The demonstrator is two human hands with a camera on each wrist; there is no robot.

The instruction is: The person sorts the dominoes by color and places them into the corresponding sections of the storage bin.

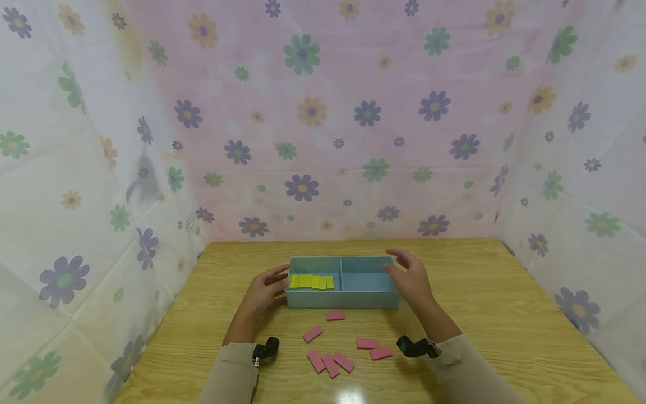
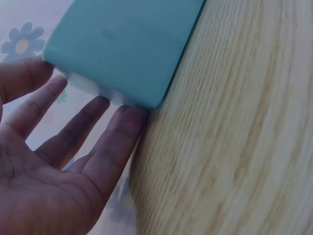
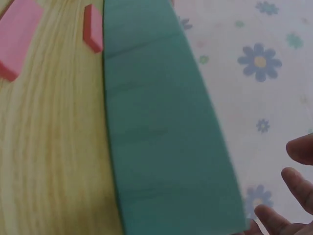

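Observation:
A light blue box (image 1: 343, 300) with two compartments sits near the middle of the table. Yellow flat blocks (image 1: 305, 281) lie in a row in its left compartment, while the right one shows a bare floor. My left hand (image 1: 263, 292) touches the box's left end; in the left wrist view its extended fingertips (image 2: 128, 117) rest along that end wall. At the opposite end is my right hand (image 1: 411, 280), fingers spread and thumb near the rim. The right wrist view has fingers (image 3: 298, 188) beside the box wall (image 3: 156, 132), partly cut off by the frame.
Several pink flat blocks (image 1: 344, 362) lie scattered on the wooden table (image 1: 202, 336) in front of the box, between my forearms. One pink block (image 1: 335, 316) is close to the box's front wall. Flowered cloth (image 1: 323, 140) encloses the table at the back and sides.

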